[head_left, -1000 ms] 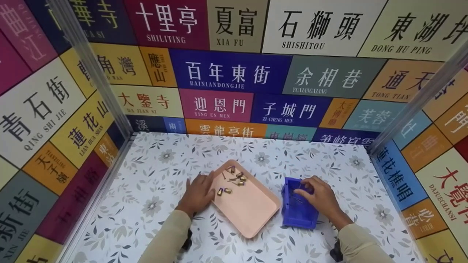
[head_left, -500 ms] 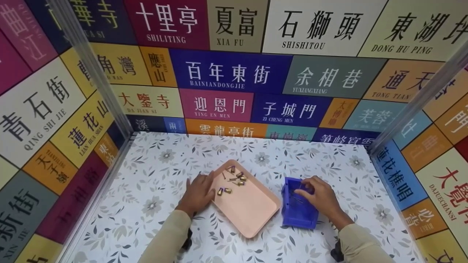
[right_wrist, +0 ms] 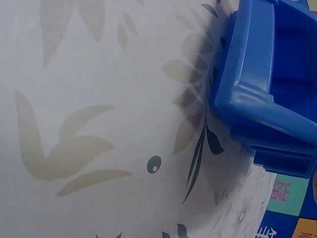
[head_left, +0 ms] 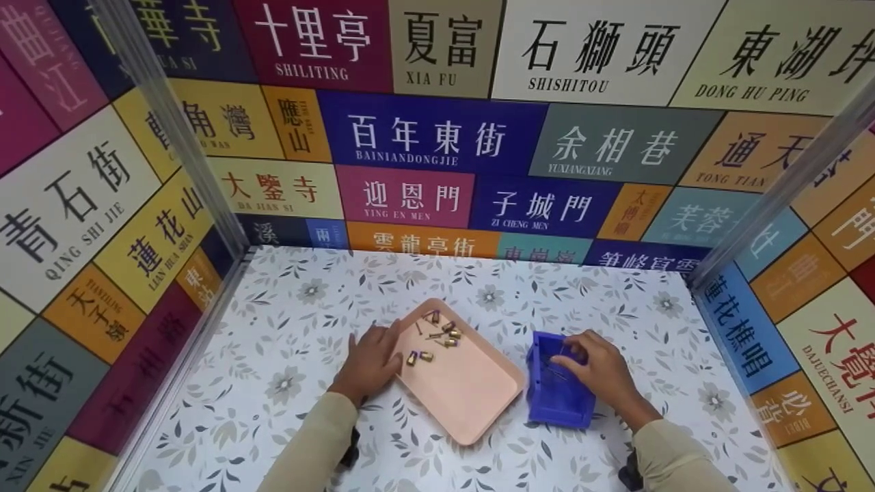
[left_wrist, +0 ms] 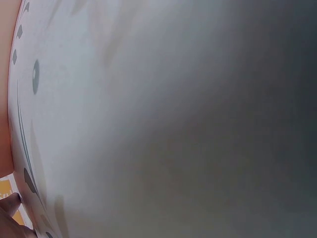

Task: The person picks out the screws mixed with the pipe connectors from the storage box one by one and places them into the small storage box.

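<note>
My left hand (head_left: 369,362) rests against the left edge of a pink tray (head_left: 472,403), with the thumb at the rim. On the tray's far part lie several small brass-coloured pieces (head_left: 426,357) with purplish ends and a few thin metal pieces (head_left: 435,335). Right of the tray stands a blue plastic bin (head_left: 560,406). My right hand (head_left: 601,365) reaches over the bin's far right corner, thumb and forefinger pinching what looks like a thin screw, partly hidden by the fingers. Other thin dark pieces (head_left: 557,373) lie inside the bin.
A white cloth with a leaf pattern (head_left: 287,307) covers the table. Panels with printed place names (head_left: 424,130) wall it in at the back and both sides, with clear corner posts (head_left: 184,137). In the right wrist view, the bin's wall (right_wrist: 252,64) rises at the right.
</note>
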